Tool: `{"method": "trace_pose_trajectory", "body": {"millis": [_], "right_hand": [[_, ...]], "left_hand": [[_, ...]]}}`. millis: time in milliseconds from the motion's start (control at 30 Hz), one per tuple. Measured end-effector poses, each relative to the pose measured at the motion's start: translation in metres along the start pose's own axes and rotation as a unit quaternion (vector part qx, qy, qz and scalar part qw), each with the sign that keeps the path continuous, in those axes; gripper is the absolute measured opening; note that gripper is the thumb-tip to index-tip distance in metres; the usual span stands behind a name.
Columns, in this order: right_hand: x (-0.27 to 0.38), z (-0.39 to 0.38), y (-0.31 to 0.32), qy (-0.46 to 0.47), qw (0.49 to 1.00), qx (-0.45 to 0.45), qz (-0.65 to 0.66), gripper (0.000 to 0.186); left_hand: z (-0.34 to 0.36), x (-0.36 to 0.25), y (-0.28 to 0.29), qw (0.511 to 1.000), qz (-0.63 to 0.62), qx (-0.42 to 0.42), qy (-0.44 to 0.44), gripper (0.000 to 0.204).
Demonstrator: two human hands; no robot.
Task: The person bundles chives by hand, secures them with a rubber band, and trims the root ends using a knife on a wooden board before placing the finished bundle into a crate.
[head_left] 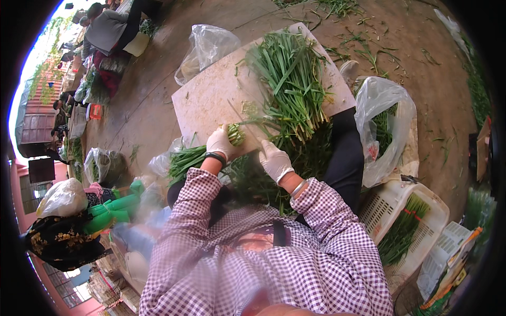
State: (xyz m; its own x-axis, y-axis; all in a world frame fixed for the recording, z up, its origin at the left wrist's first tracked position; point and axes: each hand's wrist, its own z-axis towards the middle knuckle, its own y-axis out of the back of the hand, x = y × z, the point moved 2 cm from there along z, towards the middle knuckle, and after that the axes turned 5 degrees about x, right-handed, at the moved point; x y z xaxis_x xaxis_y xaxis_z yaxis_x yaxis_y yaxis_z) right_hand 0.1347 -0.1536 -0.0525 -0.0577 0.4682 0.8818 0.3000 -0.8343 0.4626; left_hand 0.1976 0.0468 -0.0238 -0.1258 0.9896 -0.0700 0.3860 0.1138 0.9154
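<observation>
In my gloved left hand [221, 141] is a bunch of green chives [188, 162], its pale stalk ends [236, 135] toward the board and its leaves trailing to the left. My right hand [275, 161], also gloved, is closed on a knife [249, 134]. Its blade slants up and left over the board, just right of the stalk ends. Both hands are at the near edge of a pale board [205, 100] strewn with small trimmings. A large heap of loose chives [289, 73] covers the board's right half, stalk ends toward me.
A clear plastic bag [208, 45] lies behind the board. Right of my leg stand a plastic bag of greens [387, 116] and a white crate [392, 197] holding tied chives [403, 231]. Green scraps litter the floor. At the far left another person [108, 31] sits near more bags.
</observation>
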Motion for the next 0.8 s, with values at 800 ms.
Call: {"method": "trace_pose_trajectory", "body": {"millis": [800], "right_hand": [[0.0,-0.01,-0.005,0.055,0.979,0.015,-0.196,0.053]], "left_hand": [[-0.007,0.048,-0.005,0.975,-0.179,-0.04,-0.124,0.11]]}}
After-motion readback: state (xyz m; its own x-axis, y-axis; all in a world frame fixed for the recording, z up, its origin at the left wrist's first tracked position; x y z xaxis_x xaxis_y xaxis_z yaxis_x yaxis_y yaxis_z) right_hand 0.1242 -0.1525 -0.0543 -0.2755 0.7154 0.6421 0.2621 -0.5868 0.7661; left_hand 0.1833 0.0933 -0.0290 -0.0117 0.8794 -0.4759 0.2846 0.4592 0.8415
